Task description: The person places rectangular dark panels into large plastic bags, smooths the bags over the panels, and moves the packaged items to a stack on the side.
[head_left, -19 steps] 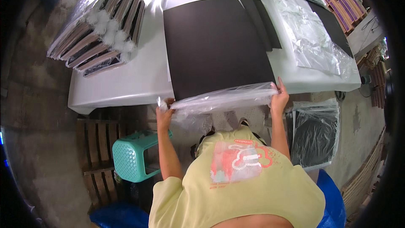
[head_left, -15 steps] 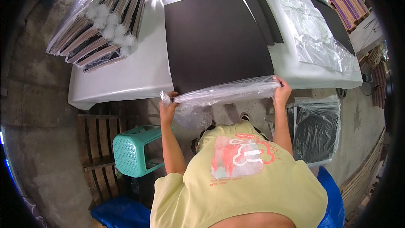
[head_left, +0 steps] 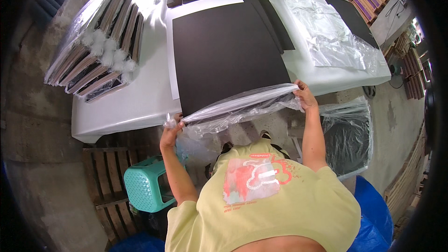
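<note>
The left arm [head_left: 181, 175] and right arm [head_left: 313, 135] reach out, wide apart. The left hand [head_left: 170, 134] and right hand [head_left: 305, 97] both pinch their fingers by the near edge of the table [head_left: 122, 112].

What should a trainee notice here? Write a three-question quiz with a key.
1. Open: What material do the left hand and the right hand both grip?
2. True or false: The green stool is on the person's left.
3. Multiple choice: Which colour is the lower sheet that shows past the far and left edges of the big black sheet? a) red; b) white; c) green.

Key: 1. Clear plastic film. 2. True. 3. b.
</note>
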A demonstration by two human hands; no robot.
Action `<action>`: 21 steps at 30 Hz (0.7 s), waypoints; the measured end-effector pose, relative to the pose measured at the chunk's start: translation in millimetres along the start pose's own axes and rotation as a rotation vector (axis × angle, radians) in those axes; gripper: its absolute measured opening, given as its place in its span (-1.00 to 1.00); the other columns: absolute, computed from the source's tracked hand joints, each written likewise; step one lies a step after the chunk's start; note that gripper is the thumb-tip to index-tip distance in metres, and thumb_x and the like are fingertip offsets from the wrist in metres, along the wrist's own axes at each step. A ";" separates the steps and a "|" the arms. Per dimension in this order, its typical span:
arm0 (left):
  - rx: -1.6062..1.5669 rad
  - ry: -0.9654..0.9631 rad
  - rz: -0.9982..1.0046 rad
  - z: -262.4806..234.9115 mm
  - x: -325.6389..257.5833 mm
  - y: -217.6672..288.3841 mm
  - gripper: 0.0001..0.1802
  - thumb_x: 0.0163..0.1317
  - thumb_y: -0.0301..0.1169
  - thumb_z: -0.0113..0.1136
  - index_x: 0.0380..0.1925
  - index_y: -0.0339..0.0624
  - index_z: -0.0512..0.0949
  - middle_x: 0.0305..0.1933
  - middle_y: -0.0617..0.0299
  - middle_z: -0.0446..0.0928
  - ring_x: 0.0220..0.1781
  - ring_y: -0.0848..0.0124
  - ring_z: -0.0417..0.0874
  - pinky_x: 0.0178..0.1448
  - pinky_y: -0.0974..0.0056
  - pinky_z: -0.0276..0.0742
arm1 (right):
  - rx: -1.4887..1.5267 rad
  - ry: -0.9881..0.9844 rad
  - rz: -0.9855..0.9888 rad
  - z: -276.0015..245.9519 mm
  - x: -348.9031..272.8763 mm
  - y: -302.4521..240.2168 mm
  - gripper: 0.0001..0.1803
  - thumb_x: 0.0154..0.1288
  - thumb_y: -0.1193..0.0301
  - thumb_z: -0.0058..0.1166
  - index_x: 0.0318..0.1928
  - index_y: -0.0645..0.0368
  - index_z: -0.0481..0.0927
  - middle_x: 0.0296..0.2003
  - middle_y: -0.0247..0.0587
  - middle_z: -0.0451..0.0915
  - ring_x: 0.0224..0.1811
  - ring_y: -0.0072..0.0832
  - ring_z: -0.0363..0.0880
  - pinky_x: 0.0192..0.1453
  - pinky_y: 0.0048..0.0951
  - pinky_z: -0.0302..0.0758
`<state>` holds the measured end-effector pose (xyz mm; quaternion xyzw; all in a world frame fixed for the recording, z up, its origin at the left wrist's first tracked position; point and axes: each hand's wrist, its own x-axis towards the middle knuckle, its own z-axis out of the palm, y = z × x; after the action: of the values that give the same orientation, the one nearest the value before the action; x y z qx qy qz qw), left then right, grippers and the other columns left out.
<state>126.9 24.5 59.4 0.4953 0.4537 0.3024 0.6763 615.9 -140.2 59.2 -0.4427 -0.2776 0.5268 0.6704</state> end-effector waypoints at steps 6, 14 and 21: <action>-0.155 0.114 0.154 7.8 17.1 -3.5 -0.67 0.03 -0.40 0.19 -0.17 -0.21 0.43 -0.24 0.34 0.40 -0.16 0.51 0.36 -0.08 0.41 0.24 | -0.045 -0.030 0.122 -11.3 1.6 4.2 -0.81 -0.02 0.49 0.18 -0.36 0.09 0.46 -0.51 -0.54 0.43 -0.56 -0.75 0.30 -0.55 -0.69 0.15; -0.193 0.324 0.283 34.5 31.4 27.3 -0.78 0.08 -0.37 0.16 -0.29 -0.17 0.41 -0.33 0.38 0.36 -0.22 0.53 0.37 -0.03 0.42 0.25 | -0.116 0.128 -0.023 17.2 26.7 -5.2 -0.75 0.13 0.37 0.06 -0.19 0.20 0.43 -0.38 -0.50 0.50 -0.65 -0.86 0.24 -0.64 -0.76 0.05; -0.452 -0.123 0.651 38.5 -21.6 164.6 -0.55 0.16 -0.07 -0.06 -0.06 -0.14 0.32 -0.15 0.12 0.40 -0.15 0.29 0.48 -0.15 0.20 0.48 | 0.117 0.171 -0.542 56.7 24.9 -125.4 -0.54 0.11 0.40 -0.01 0.05 0.27 0.32 -0.01 -0.23 0.40 -0.10 -0.50 0.45 0.03 -0.50 0.35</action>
<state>160.0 44.5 225.4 0.4690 0.1539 0.5630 0.6629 633.4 -106.1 193.7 -0.3558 -0.2973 0.3045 0.8321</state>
